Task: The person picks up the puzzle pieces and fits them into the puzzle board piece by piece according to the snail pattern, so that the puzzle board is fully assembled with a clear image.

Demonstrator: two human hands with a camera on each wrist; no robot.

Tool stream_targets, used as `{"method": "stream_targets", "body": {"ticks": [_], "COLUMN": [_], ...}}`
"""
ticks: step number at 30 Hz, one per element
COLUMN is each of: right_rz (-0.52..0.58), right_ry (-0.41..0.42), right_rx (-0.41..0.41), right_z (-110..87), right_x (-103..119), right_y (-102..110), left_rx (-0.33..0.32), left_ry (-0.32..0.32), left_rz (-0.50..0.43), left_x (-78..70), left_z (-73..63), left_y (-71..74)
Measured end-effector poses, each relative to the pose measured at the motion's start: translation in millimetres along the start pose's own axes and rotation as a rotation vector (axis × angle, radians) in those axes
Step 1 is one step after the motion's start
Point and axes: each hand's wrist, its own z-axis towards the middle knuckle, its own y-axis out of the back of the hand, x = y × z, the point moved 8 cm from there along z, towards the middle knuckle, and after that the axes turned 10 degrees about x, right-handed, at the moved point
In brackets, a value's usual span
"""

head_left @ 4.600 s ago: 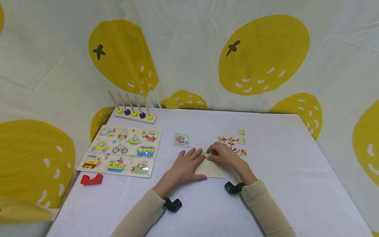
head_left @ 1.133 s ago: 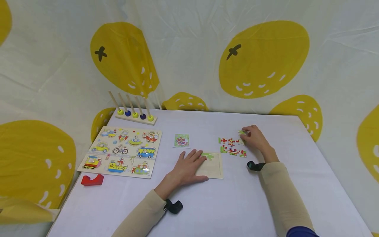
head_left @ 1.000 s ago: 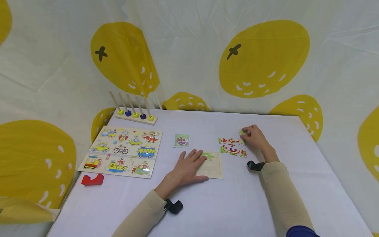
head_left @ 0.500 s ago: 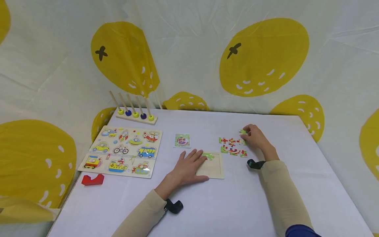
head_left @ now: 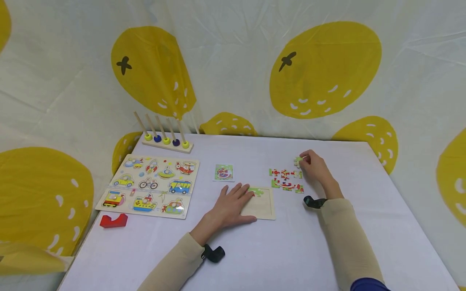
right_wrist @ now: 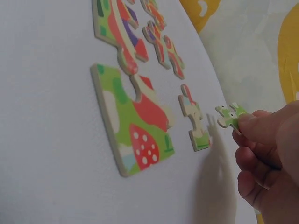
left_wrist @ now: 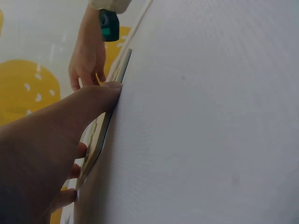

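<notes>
Head view: the left hand point(head_left: 231, 206) lies with straight, spread fingers over the nine-o'clock side of a shallow wooden tray point(head_left: 260, 208) on the white tabletop point(head_left: 269, 258); green fitted pieces point(head_left: 257, 192) show along the tray's twelve-o'clock edge. The right hand point(head_left: 316, 167) pinches a small green puzzle piece point(head_left: 297, 162), between one and two o'clock of the tray. Loose puzzle pieces point(head_left: 288, 186) lie in two rows at two o'clock, and a picture card point(head_left: 223, 173) at ten o'clock. Well apart, at nine o'clock, lies a vehicle board point(head_left: 145, 192), with a beaded peg stand point(head_left: 167, 146) at its one o'clock and a red block point(head_left: 113, 221) just beside it, between seven and eight o'clock.

Left wrist view: the thumb point(left_wrist: 110, 87) of the left hand rests on the tray's edge, with fingertips toward seven o'clock. The tray is nearly edge-on, so finger contact is hard to judge. The right hand appears at eleven o'clock.

Right wrist view: at three o'clock, the right hand's thumb and forefinger grasp the puzzle piece, the other fingers curled beneath. A white-spotted red motif marks the nearest loose piece point(right_wrist: 124, 121), at nine o'clock; others lie toward twelve.
</notes>
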Motion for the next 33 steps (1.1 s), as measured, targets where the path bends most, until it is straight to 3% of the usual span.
{"method": "stream_targets", "body": {"ticks": [13,20,33], "right_rz": [0.025,0.012,-0.006], "right_ry": [0.026,0.093,0.154], "right_rx": [-0.023,-0.035,0.001], "right_z": [-11.2,-23.7,-44.3], "right_x": [17.1,33.7,59.3], "right_y": [-3.9,-9.3,-34.9], "left_rx": [0.021,0.012,0.016], "left_ry": [0.009,0.006,0.008], "left_rz": [-0.012,-0.017,-0.020], "left_x": [0.4,-0.7,-0.9], "left_z": [0.2,-0.6,-1.3], "left_y": [-0.2,1.2,1.9]}}
